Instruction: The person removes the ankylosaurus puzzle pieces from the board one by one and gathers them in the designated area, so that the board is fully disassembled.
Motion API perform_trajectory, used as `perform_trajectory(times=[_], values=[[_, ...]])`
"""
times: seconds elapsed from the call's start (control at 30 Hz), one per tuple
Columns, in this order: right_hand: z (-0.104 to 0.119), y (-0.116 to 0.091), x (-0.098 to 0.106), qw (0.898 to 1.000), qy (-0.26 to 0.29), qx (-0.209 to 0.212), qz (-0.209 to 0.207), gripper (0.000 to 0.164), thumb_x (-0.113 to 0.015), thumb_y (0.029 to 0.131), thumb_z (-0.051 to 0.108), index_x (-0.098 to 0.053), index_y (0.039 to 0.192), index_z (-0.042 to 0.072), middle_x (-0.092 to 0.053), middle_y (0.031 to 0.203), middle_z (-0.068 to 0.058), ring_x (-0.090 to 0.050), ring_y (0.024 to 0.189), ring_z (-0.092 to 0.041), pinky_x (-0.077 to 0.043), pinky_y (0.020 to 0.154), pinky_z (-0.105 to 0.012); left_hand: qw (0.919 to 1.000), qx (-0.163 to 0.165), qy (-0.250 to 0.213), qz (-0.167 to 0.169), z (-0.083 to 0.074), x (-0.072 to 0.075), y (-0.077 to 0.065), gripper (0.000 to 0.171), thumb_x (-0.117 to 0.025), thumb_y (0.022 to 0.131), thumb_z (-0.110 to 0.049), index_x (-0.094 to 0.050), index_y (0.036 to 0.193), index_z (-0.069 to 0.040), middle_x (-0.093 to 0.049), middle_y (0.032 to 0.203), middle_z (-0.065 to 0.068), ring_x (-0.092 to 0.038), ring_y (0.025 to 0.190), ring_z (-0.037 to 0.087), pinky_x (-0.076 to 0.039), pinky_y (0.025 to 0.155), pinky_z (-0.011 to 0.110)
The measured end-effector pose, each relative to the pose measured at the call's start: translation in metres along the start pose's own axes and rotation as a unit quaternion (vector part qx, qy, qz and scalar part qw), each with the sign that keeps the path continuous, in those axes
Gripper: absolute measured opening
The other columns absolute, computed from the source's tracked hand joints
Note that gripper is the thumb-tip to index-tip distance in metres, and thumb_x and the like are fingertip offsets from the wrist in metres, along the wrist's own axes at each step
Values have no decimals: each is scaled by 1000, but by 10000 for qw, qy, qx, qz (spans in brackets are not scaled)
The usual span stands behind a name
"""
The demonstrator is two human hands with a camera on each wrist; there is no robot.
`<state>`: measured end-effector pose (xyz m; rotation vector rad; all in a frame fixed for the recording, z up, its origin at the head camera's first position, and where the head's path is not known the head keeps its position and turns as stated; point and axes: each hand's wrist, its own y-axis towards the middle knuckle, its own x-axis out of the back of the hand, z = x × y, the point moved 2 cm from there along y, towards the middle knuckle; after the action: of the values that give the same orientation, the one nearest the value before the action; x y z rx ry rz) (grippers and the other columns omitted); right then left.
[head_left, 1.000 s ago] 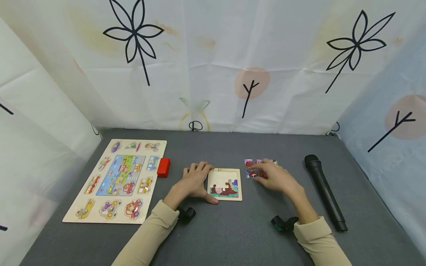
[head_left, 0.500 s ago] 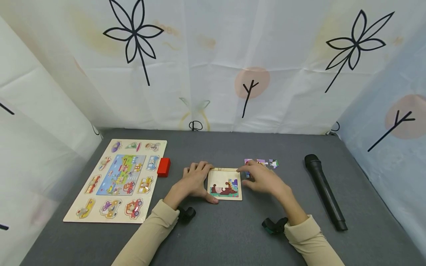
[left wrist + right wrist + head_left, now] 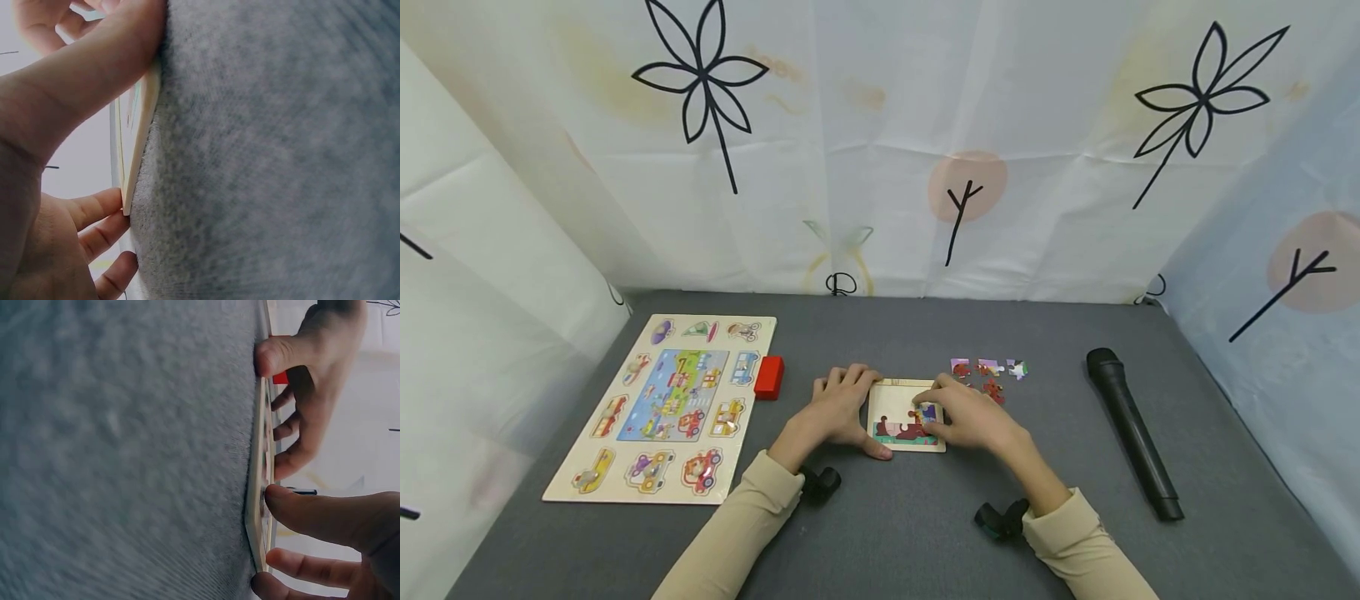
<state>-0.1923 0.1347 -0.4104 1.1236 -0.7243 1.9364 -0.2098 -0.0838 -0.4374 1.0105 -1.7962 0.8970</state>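
A small wooden jigsaw tray (image 3: 906, 383) lies flat on the grey tabletop, its lower rows partly filled with colourful pieces. My left hand (image 3: 838, 412) grips its left side, thumb at the near corner and fingers along the far corner. In the left wrist view the tray's pale edge (image 3: 142, 137) runs between that thumb and the fingers. Over the tray's right side is my right hand (image 3: 970, 417), thumb and index finger apart around the blue piece area. Whether a piece is held between them cannot be told. Several loose puzzle pieces (image 3: 992, 392) lie just beyond the right hand.
At left lies a large picture puzzle board (image 3: 640, 467), with a red block (image 3: 769, 377) at its right edge. A black microphone (image 3: 1135, 437) lies on the right. White patterned cloth (image 3: 880, 167) hangs behind and beside the table.
My right hand has moved left from the loose pieces to the tray's right side. More of the loose pieces now show. The left hand and the tray stay in place.
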Motion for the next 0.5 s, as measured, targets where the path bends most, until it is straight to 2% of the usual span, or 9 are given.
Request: perform_trajectory(times=[0.17,0.5], values=[[0,2,-4,9998,-38,-204,83,38,-77,92,16,-71,129,11,-59,115,-6,-49,73,-7,-41,59,-23,10000,-18,18,-8,0,0,0,114,-92,58,-66,-44,150,-19,-41,154,8,-39,133,35,-33,102,56],[1,3,-5,9997,16,-200,153,33,-76,93,17,-71,126,14,-58,117,-7,-51,77,-10,-43,61,-25,10000,-19,10,10,0,1,0,114,-92,58,-66,-44,151,-20,-40,155,8,-39,133,35,-33,102,56]])
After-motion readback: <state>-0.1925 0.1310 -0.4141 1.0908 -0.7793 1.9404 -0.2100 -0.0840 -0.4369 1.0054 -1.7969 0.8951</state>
